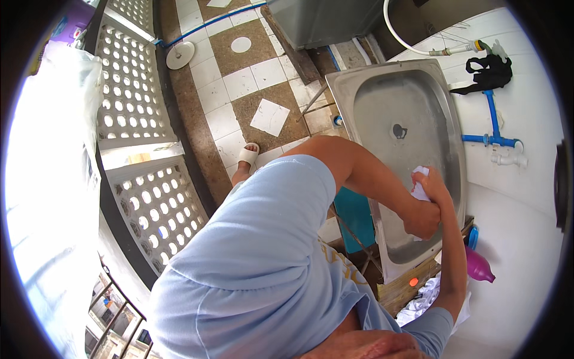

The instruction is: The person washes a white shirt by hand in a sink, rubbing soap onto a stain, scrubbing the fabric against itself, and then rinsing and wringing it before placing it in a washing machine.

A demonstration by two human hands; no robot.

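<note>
White cloth [420, 191] is bunched over the steel sink [382, 140], with the left hand [422, 219] closed in a fist around it and the right hand's fingers [433, 179] curled about its far end

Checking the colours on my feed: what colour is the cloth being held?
The cloth is white, best seen in the head view.

- A blue pipe [492, 119] with bends, on the white wall [514, 233]
- A black cloth [494, 73], just by one end of the pipe
- A purple thing [478, 265] shaped like a bottle
- A small orange thing [414, 282] on some wood [393, 294]
- A long blue hose [210, 22] on the tiled floor [268, 73]
- A round white lid [180, 55] on the floor
</note>
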